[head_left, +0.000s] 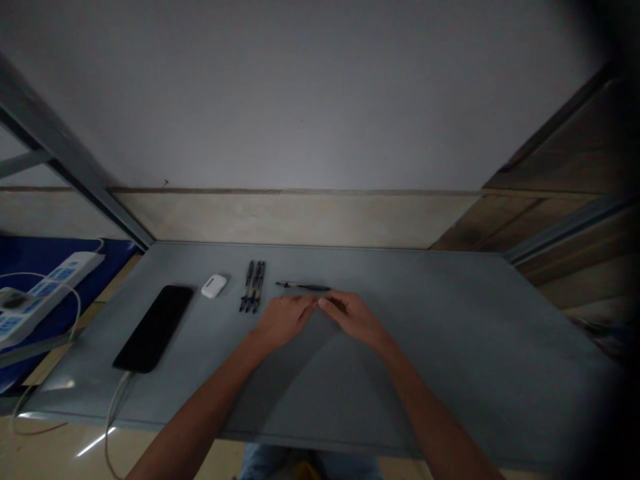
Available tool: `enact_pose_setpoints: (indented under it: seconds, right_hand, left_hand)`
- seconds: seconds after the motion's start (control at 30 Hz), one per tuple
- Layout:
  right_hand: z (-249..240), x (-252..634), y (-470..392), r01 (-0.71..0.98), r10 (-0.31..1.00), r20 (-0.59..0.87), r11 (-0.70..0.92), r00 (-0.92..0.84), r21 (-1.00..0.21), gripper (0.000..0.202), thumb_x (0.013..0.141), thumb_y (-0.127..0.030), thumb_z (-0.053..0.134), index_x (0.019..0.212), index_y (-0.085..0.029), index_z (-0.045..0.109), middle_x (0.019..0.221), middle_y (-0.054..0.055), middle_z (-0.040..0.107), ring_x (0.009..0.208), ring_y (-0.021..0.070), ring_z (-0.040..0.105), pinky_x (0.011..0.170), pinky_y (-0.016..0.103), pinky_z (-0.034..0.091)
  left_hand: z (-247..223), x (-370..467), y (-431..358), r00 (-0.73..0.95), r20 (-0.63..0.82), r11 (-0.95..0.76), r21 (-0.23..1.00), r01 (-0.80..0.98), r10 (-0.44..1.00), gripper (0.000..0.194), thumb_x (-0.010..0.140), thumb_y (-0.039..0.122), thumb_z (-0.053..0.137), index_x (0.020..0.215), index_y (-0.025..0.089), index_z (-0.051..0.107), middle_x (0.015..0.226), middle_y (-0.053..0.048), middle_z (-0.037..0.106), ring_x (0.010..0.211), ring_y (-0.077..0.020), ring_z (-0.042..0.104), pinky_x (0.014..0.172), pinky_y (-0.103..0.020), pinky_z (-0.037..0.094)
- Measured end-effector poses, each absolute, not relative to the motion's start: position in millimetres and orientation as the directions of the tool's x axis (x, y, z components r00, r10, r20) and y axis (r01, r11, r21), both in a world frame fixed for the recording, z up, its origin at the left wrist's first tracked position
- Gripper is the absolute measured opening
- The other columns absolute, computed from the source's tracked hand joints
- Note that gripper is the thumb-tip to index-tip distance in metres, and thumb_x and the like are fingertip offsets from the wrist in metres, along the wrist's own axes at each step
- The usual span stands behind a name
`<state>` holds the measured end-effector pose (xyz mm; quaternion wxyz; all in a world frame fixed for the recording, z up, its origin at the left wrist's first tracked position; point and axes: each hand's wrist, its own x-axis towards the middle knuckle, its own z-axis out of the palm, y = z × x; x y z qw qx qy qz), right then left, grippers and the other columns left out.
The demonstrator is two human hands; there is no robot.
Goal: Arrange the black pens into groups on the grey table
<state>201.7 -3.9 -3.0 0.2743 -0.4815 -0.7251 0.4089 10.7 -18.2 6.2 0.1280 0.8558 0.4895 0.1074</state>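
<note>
My left hand point(285, 317) and my right hand point(354, 317) meet above the middle of the grey table point(450, 347). Their thumbs and fingers are pinched together, fingertips almost touching. Whatever sits between them, if anything, is too small or hidden to make out. Just beyond the fingertips a dark pen point(303, 286) lies crosswise, its right end close to my right fingers. To the left of my left hand, three similar dark pens point(253, 287) lie side by side, pointing away from me.
A white earbud case point(214, 286) and a black phone point(154, 329) with a charging cable point(116, 397) lie on the table's left. A white power strip point(50, 293) rests on a blue surface beyond the left edge. Metal posts point(125, 217) rise at the corners; a wall point(300, 217) stands behind.
</note>
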Motion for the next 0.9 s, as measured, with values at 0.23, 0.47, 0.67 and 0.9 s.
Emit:
enact_pose_setpoints:
  seconds: [0.23, 0.47, 0.67, 0.9]
  right_hand:
    - [-0.7, 201.5, -6.7, 0.441, 0.896, -0.023, 0.196, -0.443, -0.876, 0.049, 0.09, -0.053, 0.045, 0.056, -0.018, 0.054, 0.048, -0.003, 0.045, 0.046, 0.0109, 0.043, 0.047, 0.023, 0.03]
    - [-2.0, 202.8, -5.3, 0.498, 0.922, -0.055, 0.155, -0.382, -0.853, 0.056, 0.09, -0.056, 0.041, 0.049, -0.019, 0.048, 0.044, -0.003, 0.042, 0.042, 0.011, 0.041, 0.046, 0.025, 0.028]
    - [2.2, 200.8, -5.9, 0.401, 0.907, 0.045, 0.229, -0.419, -0.887, 0.03, 0.09, -0.046, 0.048, 0.079, -0.019, 0.057, 0.062, -0.002, 0.053, 0.058, 0.0125, 0.049, 0.055, 0.023, 0.036]
    - [-7.4, 197.7, -4.9, 0.53, 0.92, 0.062, 0.276, -0.386, -0.802, 0.03, 0.094, -0.041, 0.042, 0.08, -0.019, 0.057, 0.068, 0.0, 0.057, 0.061, 0.0138, 0.051, 0.056, 0.025, 0.034]
  left_hand:
    - [11.4, 3.8, -14.9, 0.476, 0.086, -0.471, 0.38, 0.796, 0.875, 0.038, 0.099, 0.044, 0.027, 0.111, 0.022, 0.057, 0.078, -0.003, 0.069, 0.072, -0.0184, 0.067, 0.065, -0.026, 0.046]
    - [11.3, 1.6, -14.6, 0.553, 0.095, -0.539, 0.409, 0.736, 0.828, 0.033, 0.095, 0.047, 0.041, 0.115, 0.026, 0.057, 0.08, -0.001, 0.069, 0.072, -0.0177, 0.066, 0.064, -0.024, 0.045]
    - [4.0, 5.7, -14.5, 0.487, 0.057, -0.473, 0.357, 0.805, 0.872, 0.04, 0.1, 0.039, 0.025, 0.103, 0.021, 0.061, 0.08, -0.006, 0.069, 0.072, -0.0196, 0.067, 0.065, -0.027, 0.046]
    - [1.8, 6.7, -15.8, 0.545, 0.061, -0.528, 0.358, 0.77, 0.836, 0.044, 0.092, 0.054, 0.041, 0.12, 0.023, 0.056, 0.093, -0.008, 0.071, 0.083, -0.0235, 0.068, 0.07, -0.031, 0.049]
